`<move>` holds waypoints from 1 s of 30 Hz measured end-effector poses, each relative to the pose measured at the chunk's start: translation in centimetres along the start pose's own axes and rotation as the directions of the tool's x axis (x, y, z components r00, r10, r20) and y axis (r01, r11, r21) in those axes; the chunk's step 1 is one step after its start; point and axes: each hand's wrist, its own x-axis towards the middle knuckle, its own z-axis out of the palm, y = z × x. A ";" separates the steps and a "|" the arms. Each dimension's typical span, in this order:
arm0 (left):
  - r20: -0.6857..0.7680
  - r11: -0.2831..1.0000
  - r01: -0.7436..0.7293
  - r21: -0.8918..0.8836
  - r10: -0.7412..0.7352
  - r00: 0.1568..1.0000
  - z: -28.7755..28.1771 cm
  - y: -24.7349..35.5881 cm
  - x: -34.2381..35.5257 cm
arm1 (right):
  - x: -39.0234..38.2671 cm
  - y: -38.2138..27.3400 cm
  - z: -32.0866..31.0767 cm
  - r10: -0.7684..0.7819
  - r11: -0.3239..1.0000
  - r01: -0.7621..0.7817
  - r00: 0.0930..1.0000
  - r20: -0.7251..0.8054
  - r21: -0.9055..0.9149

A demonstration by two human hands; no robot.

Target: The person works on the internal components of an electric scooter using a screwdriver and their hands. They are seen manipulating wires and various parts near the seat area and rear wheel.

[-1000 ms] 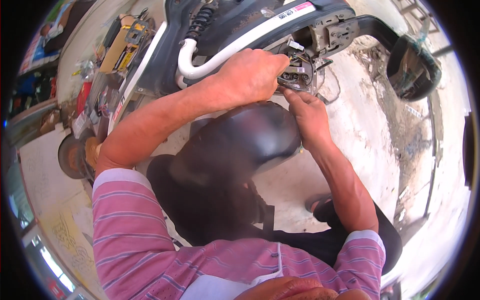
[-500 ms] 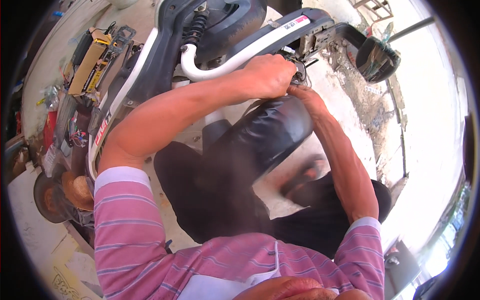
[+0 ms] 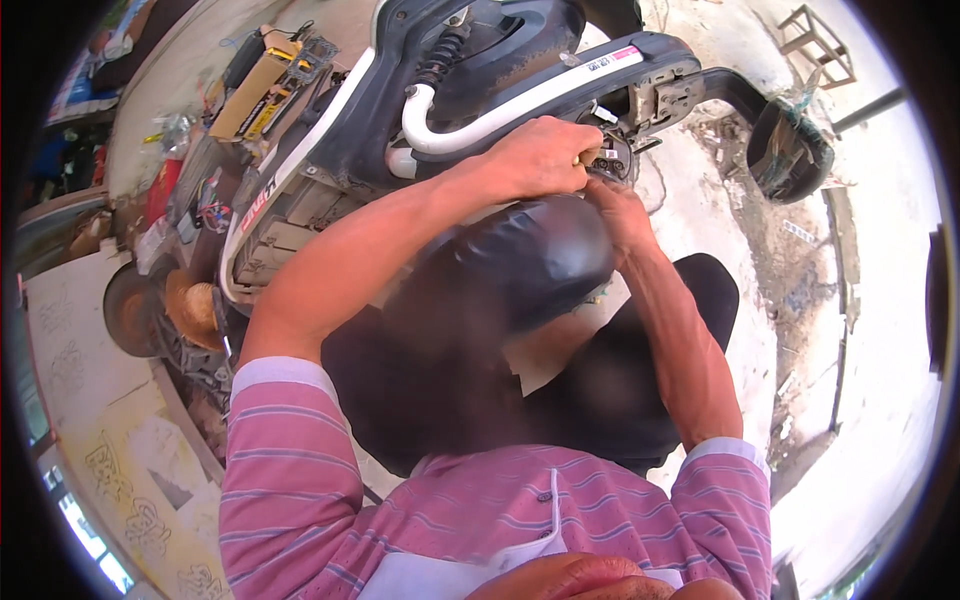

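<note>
My left hand (image 3: 545, 158) is curled into a fist by a small dark mechanism on a tipped scooter. It grips something small that I cannot make out. My right hand (image 3: 622, 215) sits just nearer and to the right, close to the same spot, its fingertips pinched on something hidden from view. The small dark mechanism (image 3: 612, 165) shows past my left knuckles, with metal parts and a thin cable. Below both hands bulges a glossy black padded piece (image 3: 540, 245), like a seat. The scooter's white curved tube (image 3: 500, 120) and dark body panel run beyond my left forearm.
A black spring shock absorber (image 3: 438, 62) is at the top. To the right, a mirror (image 3: 790, 150) with bits of wrapping juts out. An open cardboard box (image 3: 255, 98) with tools lies left, beside loose wires and a straw hat (image 3: 190, 308). A metal frame stool (image 3: 818, 45) stands far right.
The view has shifted, so the scooter and box sit further right and lower. My hands stay at the same mechanism, more of which now shows. My right leg has moved.
</note>
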 end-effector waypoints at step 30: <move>0.326 0.958 0.201 0.207 -0.261 0.908 -1.3 1.7 0.2 | -0.7 0.2 -1.1 -0.077 0.992 0.081 0.996 0.044 -0.100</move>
